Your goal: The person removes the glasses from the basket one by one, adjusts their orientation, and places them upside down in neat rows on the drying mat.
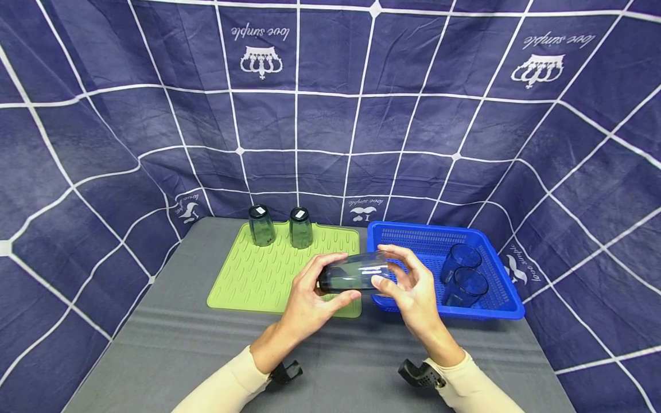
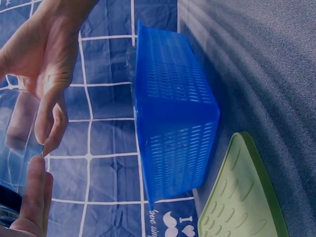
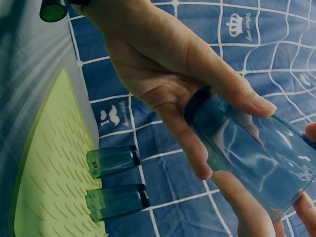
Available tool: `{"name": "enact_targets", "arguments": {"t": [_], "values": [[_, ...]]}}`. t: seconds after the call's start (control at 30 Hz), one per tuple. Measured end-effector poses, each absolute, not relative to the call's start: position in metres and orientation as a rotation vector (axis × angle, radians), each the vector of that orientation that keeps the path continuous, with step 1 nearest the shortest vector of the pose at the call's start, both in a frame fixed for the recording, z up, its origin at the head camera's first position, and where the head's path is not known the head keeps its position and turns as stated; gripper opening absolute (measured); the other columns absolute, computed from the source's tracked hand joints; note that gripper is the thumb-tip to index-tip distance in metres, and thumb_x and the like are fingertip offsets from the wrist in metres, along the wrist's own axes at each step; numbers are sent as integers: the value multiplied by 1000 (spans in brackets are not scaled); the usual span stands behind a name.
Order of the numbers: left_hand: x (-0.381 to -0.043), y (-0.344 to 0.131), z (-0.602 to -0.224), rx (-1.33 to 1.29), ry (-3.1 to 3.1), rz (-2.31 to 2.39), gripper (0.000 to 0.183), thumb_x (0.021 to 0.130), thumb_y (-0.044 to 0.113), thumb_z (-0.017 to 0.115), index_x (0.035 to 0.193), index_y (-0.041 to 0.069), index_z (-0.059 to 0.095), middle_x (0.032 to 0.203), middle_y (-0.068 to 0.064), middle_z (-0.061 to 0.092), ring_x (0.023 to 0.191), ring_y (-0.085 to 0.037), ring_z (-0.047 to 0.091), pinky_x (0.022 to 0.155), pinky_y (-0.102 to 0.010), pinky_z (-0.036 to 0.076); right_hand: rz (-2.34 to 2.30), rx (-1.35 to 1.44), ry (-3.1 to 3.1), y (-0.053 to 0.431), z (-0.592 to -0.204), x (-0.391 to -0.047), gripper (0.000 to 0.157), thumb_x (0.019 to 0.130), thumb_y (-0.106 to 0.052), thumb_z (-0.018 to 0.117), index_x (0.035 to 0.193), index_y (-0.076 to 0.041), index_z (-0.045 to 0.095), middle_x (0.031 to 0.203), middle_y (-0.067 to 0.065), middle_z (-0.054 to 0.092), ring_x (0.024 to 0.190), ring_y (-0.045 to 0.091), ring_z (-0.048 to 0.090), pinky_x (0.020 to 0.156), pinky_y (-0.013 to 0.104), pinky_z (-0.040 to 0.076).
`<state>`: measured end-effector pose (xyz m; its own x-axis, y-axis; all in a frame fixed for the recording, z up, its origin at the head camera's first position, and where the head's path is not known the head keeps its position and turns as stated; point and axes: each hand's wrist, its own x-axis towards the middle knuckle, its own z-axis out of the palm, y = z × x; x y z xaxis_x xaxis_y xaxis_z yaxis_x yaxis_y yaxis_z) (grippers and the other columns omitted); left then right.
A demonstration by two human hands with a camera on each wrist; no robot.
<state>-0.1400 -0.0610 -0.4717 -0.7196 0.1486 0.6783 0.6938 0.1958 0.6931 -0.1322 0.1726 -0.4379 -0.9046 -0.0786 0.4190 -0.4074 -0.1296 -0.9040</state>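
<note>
A tinted, clear drinking glass [image 1: 353, 272] is held on its side above the area between the mat and the basket. My left hand [image 1: 308, 295] grips its dark base end, thumb below and fingers over the top. At the mouth end, my right hand [image 1: 417, 289] holds the glass [image 3: 256, 153], thumb on the near side and fingers behind. Two similar glasses [image 1: 261, 226] [image 1: 300, 229] stand upside down on the green drying mat [image 1: 242, 281], with white labels on their bases. Two more glasses [image 1: 462, 258] [image 1: 466, 287] stand mouth up inside the blue basket [image 1: 508, 298].
The perforated plastic basket [image 2: 173, 113] stands right of the ridged mat [image 2: 242, 197] on a grey cloth-covered table [image 1: 170, 332]. A blue curtain [image 1: 330, 120] with white lines surrounds the back and sides. A black wrist mount [image 1: 420, 374] sits at the right sleeve, another [image 1: 286, 373] at the left.
</note>
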Motion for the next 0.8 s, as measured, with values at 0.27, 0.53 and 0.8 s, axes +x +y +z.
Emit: {"name": "enact_targets", "arguments": {"t": [0.27, 0.53, 0.8], "values": [[-140, -63, -471, -777, -2008, -1533, 75, 84, 15, 108, 151, 19, 74, 144, -6, 78, 128, -19, 76, 102, -21, 65, 2166, 574, -1928, 172, -436, -132, 62, 95, 15, 75, 154, 12, 60, 143, 6, 68, 120, 16, 78, 88, 28, 72], [-140, -65, -471, -792, -1984, -1545, 75, 83, 14, 108, 151, 17, 74, 145, -8, 78, 130, -22, 76, 104, -22, 66, 2147, 641, -1950, 174, -437, -132, 62, 96, 14, 75, 156, 12, 57, 151, 5, 67, 127, 16, 75, 99, 24, 68], [-138, -67, -469, -783, -1985, -1556, 75, 83, 13, 108, 150, 17, 74, 145, -8, 78, 129, -19, 76, 99, -24, 69, 2124, 669, -1970, 176, -437, -131, 62, 97, 14, 75, 156, 11, 56, 156, 5, 65, 133, 15, 73, 107, 24, 66]]}}
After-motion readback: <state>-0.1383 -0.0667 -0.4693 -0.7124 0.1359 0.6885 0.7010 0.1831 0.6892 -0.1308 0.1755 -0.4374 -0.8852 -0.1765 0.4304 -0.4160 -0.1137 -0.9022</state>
